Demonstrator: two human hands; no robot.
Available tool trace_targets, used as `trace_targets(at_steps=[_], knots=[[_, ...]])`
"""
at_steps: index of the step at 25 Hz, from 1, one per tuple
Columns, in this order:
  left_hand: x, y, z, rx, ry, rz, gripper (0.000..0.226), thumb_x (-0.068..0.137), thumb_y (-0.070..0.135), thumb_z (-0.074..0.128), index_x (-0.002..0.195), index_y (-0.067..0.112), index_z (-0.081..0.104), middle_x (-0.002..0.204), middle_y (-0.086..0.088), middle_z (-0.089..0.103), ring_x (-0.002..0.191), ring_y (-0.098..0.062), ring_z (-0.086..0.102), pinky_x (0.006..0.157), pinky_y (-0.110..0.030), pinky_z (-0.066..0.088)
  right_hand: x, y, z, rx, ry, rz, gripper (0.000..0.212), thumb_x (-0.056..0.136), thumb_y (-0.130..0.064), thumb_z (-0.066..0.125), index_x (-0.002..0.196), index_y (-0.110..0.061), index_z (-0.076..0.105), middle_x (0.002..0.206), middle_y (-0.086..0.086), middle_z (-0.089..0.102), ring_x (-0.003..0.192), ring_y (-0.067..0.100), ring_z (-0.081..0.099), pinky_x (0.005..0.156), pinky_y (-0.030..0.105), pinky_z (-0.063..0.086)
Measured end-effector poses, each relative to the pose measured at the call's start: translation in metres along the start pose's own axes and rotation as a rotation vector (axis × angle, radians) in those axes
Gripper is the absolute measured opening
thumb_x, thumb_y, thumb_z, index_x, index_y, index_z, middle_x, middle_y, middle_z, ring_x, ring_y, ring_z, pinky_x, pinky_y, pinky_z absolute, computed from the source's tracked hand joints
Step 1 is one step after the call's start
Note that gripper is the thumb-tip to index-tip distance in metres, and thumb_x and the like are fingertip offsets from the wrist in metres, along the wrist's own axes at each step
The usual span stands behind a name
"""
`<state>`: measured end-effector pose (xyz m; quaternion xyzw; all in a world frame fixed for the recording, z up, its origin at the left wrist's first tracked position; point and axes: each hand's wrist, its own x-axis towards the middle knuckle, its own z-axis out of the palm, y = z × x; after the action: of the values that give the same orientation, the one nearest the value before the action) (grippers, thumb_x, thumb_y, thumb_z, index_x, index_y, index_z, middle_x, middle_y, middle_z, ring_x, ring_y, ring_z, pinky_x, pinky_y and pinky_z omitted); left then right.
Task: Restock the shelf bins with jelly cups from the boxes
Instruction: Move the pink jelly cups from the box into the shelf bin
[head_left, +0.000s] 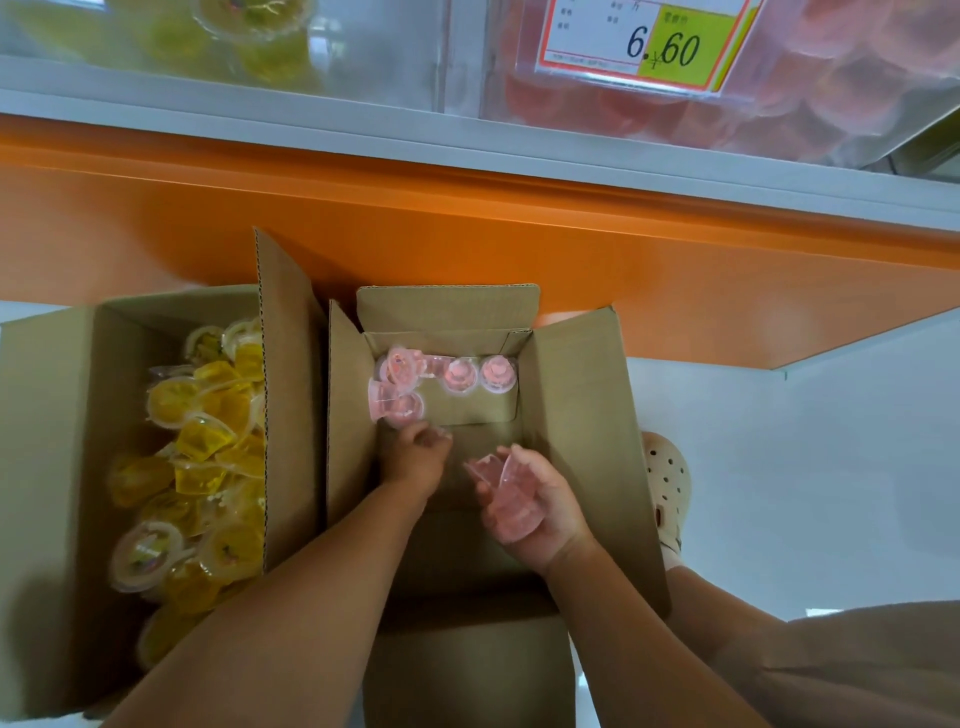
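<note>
Orange shelf front (467, 234) spans the view, with clear shelf bins (779, 104) above it holding pink and yellow cups. Two open cardboard boxes stand on the white floor (831, 467) against the shelf.

The left box (62, 415) is heaped with yellow jelly cups (208, 441) lying at mixed angles. Its raised flap stands between it and the right box (571, 415).

In the right box, pink jelly cups (498, 373) line the far wall. Two show round faces upward, axes roughly vertical. Those in the far-left corner lie tipped on their sides.

Left hand (415, 457) reaches the tipped cups, fingers curled; grip unclear through blur. Right hand (535, 499), palm up near the box centre, cradles several pink cups (511, 493).

A price tag (649, 47) hangs on the pink bin. A pale shoe (667, 488) rests just right of the box.
</note>
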<state>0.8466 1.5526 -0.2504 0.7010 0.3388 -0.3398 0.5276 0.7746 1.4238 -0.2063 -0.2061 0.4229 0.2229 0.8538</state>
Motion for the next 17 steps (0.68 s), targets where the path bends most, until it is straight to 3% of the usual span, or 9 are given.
trace_targets(at_steps=[2, 3, 5, 9, 13, 15, 17], knots=[[-0.003, 0.004, -0.002, -0.084, 0.026, 0.022, 0.020, 0.100, 0.017, 0.057, 0.118, 0.017, 0.063, 0.106, -0.009, 0.067, 0.089, -0.025, 0.063, 0.081, -0.039, 0.055, -0.003, 0.001, 0.000, 0.002, 0.007, -0.002, 0.010, 0.087, -0.026, 0.060, 0.085, -0.016, 0.063, 0.092, 0.008, 0.065, 0.062, 0.019, 0.062, 0.051, 0.024, 0.047], [-0.005, 0.005, -0.004, -0.108, 0.035, 0.025, 0.013, 0.101, 0.015, 0.055, 0.104, 0.016, 0.067, 0.092, -0.008, 0.066, 0.077, -0.021, 0.059, 0.071, -0.034, 0.051, -0.004, 0.001, 0.001, 0.008, 0.005, -0.006, 0.010, 0.086, -0.026, 0.061, 0.086, -0.016, 0.063, 0.093, 0.009, 0.065, 0.062, 0.019, 0.062, 0.051, 0.024, 0.047], [-0.016, 0.011, -0.007, -0.123, 0.026, 0.029, 0.026, 0.101, 0.016, 0.053, 0.077, 0.019, 0.063, 0.073, -0.004, 0.059, 0.065, -0.017, 0.050, 0.062, -0.028, 0.042, -0.006, -0.001, 0.005, 0.022, -0.004, -0.028, 0.011, 0.085, -0.025, 0.062, 0.089, -0.014, 0.062, 0.095, 0.010, 0.064, 0.061, 0.020, 0.062, 0.050, 0.025, 0.049], [-0.051, 0.030, -0.016, -0.461, -0.090, -0.092, 0.013, 0.097, 0.026, 0.055, 0.099, 0.017, 0.064, 0.094, -0.008, 0.066, 0.084, -0.020, 0.060, 0.069, -0.031, 0.048, -0.022, -0.011, 0.029, -0.026, -0.022, -0.096, 0.017, 0.079, -0.025, 0.063, 0.092, -0.014, 0.060, 0.087, 0.010, 0.064, 0.056, 0.020, 0.059, 0.045, 0.023, 0.044], [-0.092, 0.053, -0.027, -0.526, -0.344, -0.139, 0.039, 0.096, 0.046, 0.050, 0.112, 0.015, 0.068, 0.109, -0.014, 0.072, 0.106, -0.032, 0.064, 0.090, -0.045, 0.049, -0.056, -0.020, 0.062, -0.368, -0.137, -0.129, 0.024, 0.085, -0.029, 0.060, 0.095, -0.010, 0.072, 0.089, 0.012, 0.067, 0.061, 0.020, 0.059, 0.045, 0.024, 0.043], [-0.111, 0.062, -0.032, -0.558, -0.425, -0.116, 0.043, 0.098, 0.050, 0.048, 0.108, 0.014, 0.070, 0.100, -0.015, 0.074, 0.098, -0.032, 0.068, 0.084, -0.042, 0.052, -0.076, -0.021, 0.077, -0.542, -0.164, -0.190, 0.034, 0.086, -0.030, 0.063, 0.113, -0.009, 0.064, 0.095, 0.016, 0.068, 0.063, 0.022, 0.060, 0.049, 0.026, 0.045], [-0.126, 0.070, -0.038, -0.584, -0.448, -0.067, 0.042, 0.098, 0.050, 0.048, 0.103, 0.014, 0.069, 0.087, -0.013, 0.074, 0.080, -0.028, 0.071, 0.068, -0.035, 0.054, -0.095, -0.020, 0.090, -0.648, -0.166, -0.264, 0.043, 0.090, -0.029, 0.062, 0.125, -0.007, 0.052, 0.096, 0.017, 0.067, 0.063, 0.024, 0.061, 0.051, 0.027, 0.047]])
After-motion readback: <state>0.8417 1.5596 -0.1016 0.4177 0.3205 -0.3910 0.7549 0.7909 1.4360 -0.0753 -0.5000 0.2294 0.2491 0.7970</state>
